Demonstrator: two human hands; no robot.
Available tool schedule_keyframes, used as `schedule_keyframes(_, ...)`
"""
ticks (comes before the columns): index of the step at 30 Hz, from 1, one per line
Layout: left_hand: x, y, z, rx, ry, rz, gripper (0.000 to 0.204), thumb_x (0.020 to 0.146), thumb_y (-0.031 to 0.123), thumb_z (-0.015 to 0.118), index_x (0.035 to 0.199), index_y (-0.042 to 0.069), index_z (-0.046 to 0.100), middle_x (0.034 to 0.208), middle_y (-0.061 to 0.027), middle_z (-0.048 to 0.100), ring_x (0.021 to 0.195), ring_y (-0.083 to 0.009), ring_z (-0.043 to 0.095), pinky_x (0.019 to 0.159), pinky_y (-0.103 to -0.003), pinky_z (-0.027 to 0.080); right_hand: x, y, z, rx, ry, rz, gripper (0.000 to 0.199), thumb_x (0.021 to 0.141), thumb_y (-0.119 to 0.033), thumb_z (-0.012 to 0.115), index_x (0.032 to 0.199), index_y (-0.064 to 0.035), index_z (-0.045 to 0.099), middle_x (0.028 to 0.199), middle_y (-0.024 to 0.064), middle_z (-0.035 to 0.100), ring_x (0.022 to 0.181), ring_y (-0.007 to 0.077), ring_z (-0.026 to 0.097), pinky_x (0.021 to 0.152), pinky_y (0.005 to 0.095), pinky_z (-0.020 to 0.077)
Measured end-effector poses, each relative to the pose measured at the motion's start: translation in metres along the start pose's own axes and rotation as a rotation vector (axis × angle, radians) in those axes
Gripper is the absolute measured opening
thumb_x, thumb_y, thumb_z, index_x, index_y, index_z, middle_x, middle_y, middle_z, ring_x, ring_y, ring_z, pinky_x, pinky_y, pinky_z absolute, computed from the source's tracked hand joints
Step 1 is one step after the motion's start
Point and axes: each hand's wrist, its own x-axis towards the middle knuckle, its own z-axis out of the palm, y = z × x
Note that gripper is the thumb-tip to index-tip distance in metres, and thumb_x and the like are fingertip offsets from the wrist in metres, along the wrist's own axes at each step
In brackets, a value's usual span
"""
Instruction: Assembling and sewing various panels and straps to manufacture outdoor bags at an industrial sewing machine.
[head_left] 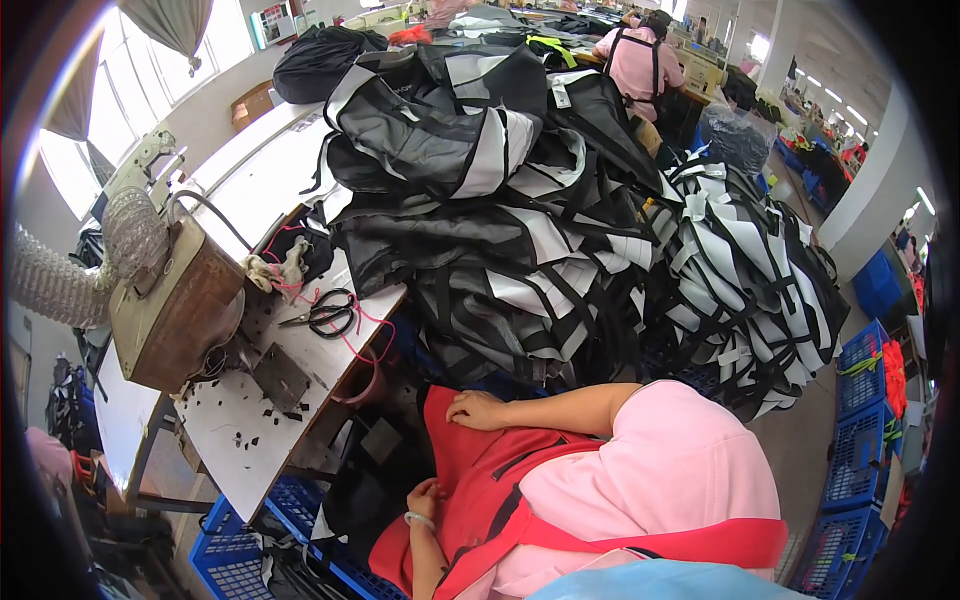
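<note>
My right hand (476,410) rests on the red apron (462,460) over my lap. Its fingers are loosely bent, with nothing seen in them. Lower down, my left hand (425,498), with a pale bracelet (420,520) at the wrist, lies against the apron's edge. Its fingers are slightly curled and look empty. Beyond my hands rises a large heap of black and white sewn fabric pieces (440,240). On the white worktable (225,440) to the left stands a rusty machine (180,300) with a flexible duct. Black-handled scissors (330,313) lie near it, among pink cord (365,345).
Small black scraps (250,440) litter the worktable. Blue plastic crates (225,560) stand below it, and others (860,450) line the right. Another bundle of white-and-black strips (750,280) spills down at right. A person in pink (640,65) works farther back.
</note>
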Motion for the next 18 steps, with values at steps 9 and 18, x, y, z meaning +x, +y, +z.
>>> schedule_keyframes(9, -0.0005, -0.0001, -0.0007, -0.012, -0.005, 0.033, 0.021, 0.092, 0.003, 0.055, 0.111, -0.001, 0.064, 0.089, -0.0086, 0.067, 0.068, -0.0175, 0.065, 0.061, -0.029, 0.053, 0.0014, 0.0042, 0.0028, -0.005, 0.013, -0.018, 0.017, 0.084, -0.019, 0.057, 0.096, -0.0128, 0.069, 0.094, 0.0095, 0.064, 0.097, 0.0307, 0.058, 0.087, 0.0396, 0.0455)
schedule_keyframes(18, 0.0016, -0.0045, -0.0010, -0.018, 0.004, 0.050, 0.021, 0.090, 0.004, 0.057, 0.109, -0.001, 0.065, 0.085, -0.0078, 0.068, 0.068, -0.0161, 0.064, 0.062, -0.028, 0.052, -0.0010, -0.0011, -0.0032, 0.004, -0.024, -0.008, 0.018, 0.084, -0.020, 0.057, 0.095, -0.0144, 0.069, 0.095, 0.0092, 0.064, 0.099, 0.0312, 0.059, 0.087, 0.0396, 0.0467)
